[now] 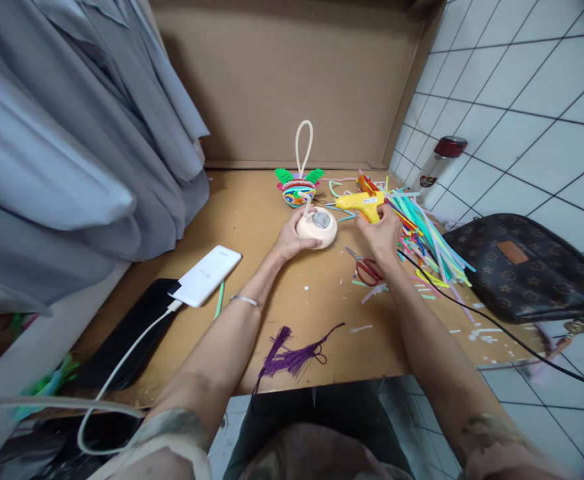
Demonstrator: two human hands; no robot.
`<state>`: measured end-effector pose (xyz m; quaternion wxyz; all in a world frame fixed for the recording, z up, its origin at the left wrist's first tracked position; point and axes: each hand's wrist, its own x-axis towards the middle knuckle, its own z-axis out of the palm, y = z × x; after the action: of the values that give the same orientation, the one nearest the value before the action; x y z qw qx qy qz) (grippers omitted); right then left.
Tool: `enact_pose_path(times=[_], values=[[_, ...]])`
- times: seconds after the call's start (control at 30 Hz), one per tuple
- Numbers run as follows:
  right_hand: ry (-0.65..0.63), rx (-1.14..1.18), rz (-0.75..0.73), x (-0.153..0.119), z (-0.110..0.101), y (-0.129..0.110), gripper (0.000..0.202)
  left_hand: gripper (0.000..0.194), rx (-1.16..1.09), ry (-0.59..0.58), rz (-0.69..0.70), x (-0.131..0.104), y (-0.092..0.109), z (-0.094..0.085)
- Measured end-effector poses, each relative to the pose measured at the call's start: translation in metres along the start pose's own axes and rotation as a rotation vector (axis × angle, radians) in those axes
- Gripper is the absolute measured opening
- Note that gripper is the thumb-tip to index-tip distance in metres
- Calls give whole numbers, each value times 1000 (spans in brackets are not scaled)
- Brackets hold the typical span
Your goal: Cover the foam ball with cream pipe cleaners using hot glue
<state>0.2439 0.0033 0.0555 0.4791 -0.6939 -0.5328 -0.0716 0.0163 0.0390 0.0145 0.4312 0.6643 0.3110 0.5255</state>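
1. Cream round piece (317, 227): on my feed, about midway between the left and right edges of the surface (252, 213), nearer the back edge. Glossy patch on its upper face; pale cord curving up by the fingertips. Whether it rests or is lifted, I cannot tell.
2. Left hand (292, 237): pinching that piece at its left side, thumb in front, fingers behind.
3. Right hand (383, 237): curled round the grip of a yellow glue gun (359, 201), nozzle pointing left, near the piece's upper right; contact unclear to me.
4. Just behind the piece, near the back edge: decorated ornament (292, 190) with green ears and an upright white loop.
5. Below the right hand: red-handled scissors (367, 270). Beside it, toward the right edge: heap of coloured fuzzy stems (435, 230).
6. Front edge, near its middle: purple tassels (289, 360).
7. Toward the front left corner: white device (209, 275), cable attached, overlapping a flat black item (132, 333).
8. Right edge: patterned dark bag (527, 267). Back right corner: red-capped bottle (439, 163).
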Motion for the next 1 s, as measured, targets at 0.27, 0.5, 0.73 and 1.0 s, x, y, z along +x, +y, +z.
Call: enact_pose_path(times=[0.27, 0.5, 0.73, 1.0], values=[[-356, -320, 199, -8, 3, 18, 45, 94, 122, 40, 83, -1, -10, 1], [-346, -548, -37, -15, -2, 8, 53, 92, 293, 114, 200, -2, -17, 8], [-285, 255, -411, -20, 2, -33, 42, 82, 355, 140, 312, -3, -20, 12], [-300, 480, -417, -12, 11, -75, 29, 80, 360, 134, 357, 0, -22, 15]])
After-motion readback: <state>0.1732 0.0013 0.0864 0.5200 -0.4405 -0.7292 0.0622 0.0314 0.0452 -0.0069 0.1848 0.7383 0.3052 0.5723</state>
